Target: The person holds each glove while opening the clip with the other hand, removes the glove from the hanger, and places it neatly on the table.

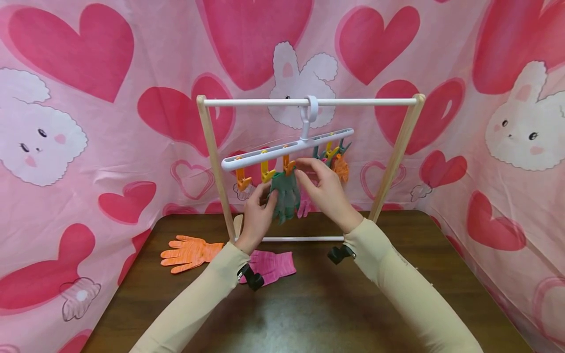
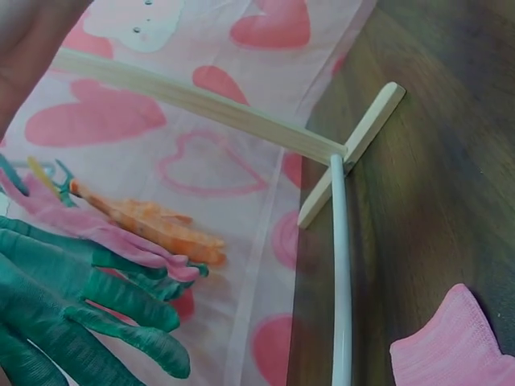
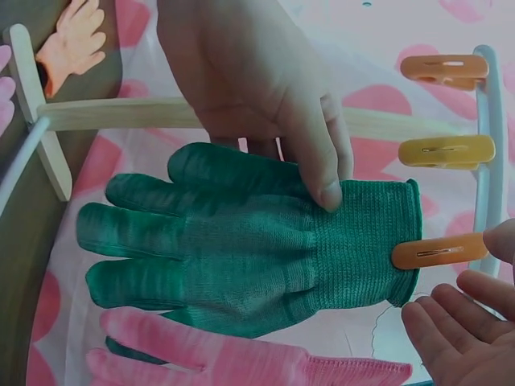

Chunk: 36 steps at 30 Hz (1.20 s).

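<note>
Green knit glove (image 3: 257, 233): hangs cuff-up from an orange peg (image 3: 438, 251) on the white clip hanger (image 1: 287, 149), which hooks over the top rail of a small wooden drying rack (image 1: 212, 162) standing toward the far side of the bench (image 1: 309, 304). Judged light, soft and limp, with no stiffness of its own; likely to fold or swing if taken by its finger ends, so the cuff just beside the peg, or the flat of the palm, looks the best place to take hold. Not fragile, and the knit should give some grip. Left hand (image 1: 258, 215): steadies the glove body from the left, thumb laid flat across the knit near the cuff and the other fingers behind the cloth, lightly curled so the glove sits pinched between them. Right hand (image 1: 324, 189): raised at the peg end of the hanger, fingers (image 3: 451, 322) loosely extended, tips close to the orange peg and the cuff; whether they actually press the peg cannot be told. Neighbouring items: pink glove (image 3: 241, 362) and orange glove (image 1: 341, 167) pegged further right on the same hanger; spare orange and yellow pegs to the left; a loose orange glove (image 1: 190, 252) and a loose pink glove (image 1: 271, 264) lying on the bench near the rack's left foot.
</note>
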Each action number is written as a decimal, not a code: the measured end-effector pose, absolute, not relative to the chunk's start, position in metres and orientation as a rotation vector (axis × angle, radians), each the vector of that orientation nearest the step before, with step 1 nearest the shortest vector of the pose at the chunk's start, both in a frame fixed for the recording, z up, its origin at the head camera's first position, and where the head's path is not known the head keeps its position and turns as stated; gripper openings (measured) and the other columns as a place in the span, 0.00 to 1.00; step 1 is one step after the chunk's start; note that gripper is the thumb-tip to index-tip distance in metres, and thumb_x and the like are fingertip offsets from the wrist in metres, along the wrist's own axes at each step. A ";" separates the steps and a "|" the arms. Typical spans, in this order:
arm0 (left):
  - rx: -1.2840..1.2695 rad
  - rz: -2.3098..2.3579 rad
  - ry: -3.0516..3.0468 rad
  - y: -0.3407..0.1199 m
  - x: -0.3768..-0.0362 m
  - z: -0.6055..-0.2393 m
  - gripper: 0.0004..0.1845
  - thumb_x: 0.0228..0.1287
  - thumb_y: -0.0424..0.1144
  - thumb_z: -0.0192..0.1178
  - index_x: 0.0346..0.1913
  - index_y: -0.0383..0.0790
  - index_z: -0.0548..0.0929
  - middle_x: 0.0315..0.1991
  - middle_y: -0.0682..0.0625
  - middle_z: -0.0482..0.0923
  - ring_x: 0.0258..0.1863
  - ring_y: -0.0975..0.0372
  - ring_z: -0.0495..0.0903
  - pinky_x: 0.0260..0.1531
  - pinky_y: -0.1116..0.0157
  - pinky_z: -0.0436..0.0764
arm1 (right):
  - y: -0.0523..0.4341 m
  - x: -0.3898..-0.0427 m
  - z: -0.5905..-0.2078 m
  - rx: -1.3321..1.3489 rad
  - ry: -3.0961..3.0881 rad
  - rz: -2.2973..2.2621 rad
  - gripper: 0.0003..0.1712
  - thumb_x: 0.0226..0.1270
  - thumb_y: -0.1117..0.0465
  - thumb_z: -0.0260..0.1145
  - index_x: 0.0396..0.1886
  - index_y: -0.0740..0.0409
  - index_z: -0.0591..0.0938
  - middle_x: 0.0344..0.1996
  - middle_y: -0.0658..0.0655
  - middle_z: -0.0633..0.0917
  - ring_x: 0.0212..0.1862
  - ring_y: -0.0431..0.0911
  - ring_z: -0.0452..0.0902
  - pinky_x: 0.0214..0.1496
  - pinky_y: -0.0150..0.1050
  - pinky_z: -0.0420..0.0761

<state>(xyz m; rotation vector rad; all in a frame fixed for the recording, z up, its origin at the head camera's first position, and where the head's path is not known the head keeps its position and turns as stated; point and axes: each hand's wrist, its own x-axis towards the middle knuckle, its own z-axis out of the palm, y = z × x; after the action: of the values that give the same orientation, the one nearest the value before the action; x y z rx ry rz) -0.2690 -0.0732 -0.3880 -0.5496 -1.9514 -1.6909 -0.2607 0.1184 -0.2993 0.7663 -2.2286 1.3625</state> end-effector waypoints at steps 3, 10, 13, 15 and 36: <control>-0.555 -1.705 -1.940 -0.073 -0.269 -0.387 0.16 0.79 0.39 0.59 0.64 0.39 0.82 0.54 0.43 0.85 0.47 0.51 0.85 0.46 0.65 0.84 | 0.116 -0.264 -0.296 0.753 -2.227 1.372 0.20 0.78 0.61 0.65 0.64 0.63 0.80 0.59 0.60 0.84 0.60 0.52 0.82 0.65 0.49 0.80; -0.560 -1.719 -1.914 -0.073 -0.267 -0.385 0.14 0.80 0.36 0.57 0.61 0.36 0.82 0.52 0.41 0.85 0.47 0.53 0.84 0.45 0.69 0.81 | 0.111 -0.270 -0.290 0.760 -2.243 1.434 0.22 0.77 0.61 0.66 0.66 0.64 0.79 0.61 0.62 0.84 0.61 0.53 0.82 0.65 0.49 0.79; -0.562 -1.726 -1.904 -0.072 -0.266 -0.385 0.15 0.80 0.35 0.57 0.62 0.35 0.81 0.52 0.41 0.85 0.47 0.53 0.83 0.45 0.70 0.80 | 0.109 -0.273 -0.290 0.761 -2.247 1.469 0.22 0.77 0.61 0.66 0.66 0.64 0.79 0.61 0.62 0.84 0.61 0.53 0.82 0.64 0.49 0.80; -0.567 -1.721 -1.904 -0.072 -0.267 -0.384 0.15 0.80 0.35 0.56 0.63 0.35 0.81 0.53 0.41 0.85 0.48 0.53 0.83 0.45 0.70 0.80 | 0.107 -0.274 -0.290 0.758 -2.250 1.492 0.22 0.77 0.61 0.66 0.65 0.64 0.80 0.60 0.62 0.85 0.60 0.54 0.83 0.63 0.50 0.81; -0.580 -1.736 -1.923 -0.073 -0.267 -0.386 0.19 0.81 0.35 0.54 0.68 0.35 0.78 0.58 0.41 0.84 0.52 0.53 0.83 0.50 0.70 0.80 | 0.097 -0.284 -0.296 0.755 -2.161 1.722 0.19 0.79 0.61 0.63 0.63 0.65 0.80 0.56 0.63 0.86 0.57 0.51 0.81 0.66 0.47 0.78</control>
<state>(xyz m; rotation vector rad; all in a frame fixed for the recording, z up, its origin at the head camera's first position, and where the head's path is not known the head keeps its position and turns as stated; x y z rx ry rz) -0.2673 -0.0727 -0.3861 -0.5799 -1.9230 -1.7360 -0.2840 0.0972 -0.2957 0.7553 -2.1610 1.7223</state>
